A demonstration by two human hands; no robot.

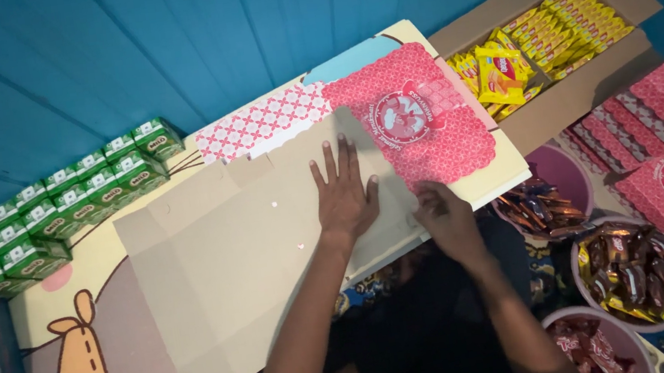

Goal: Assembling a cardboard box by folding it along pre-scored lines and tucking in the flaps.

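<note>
Head view: the left hand is pressing flat, fingers spread, on an unfolded cardboard box blank that is lying across the low table. The right hand is pinching the blank's near edge beside its red patterned panel, fingers curled and gripping. The sheet is appearing light, thin and stiff along its creases; edges and flaps are looking like the best holds. Green drink cartons are standing well apart.

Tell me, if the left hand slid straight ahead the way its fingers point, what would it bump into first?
Probably the pink patterned flap of the flat cardboard sheet that the left hand presses on. Beyond that stands the blue wall.
</note>
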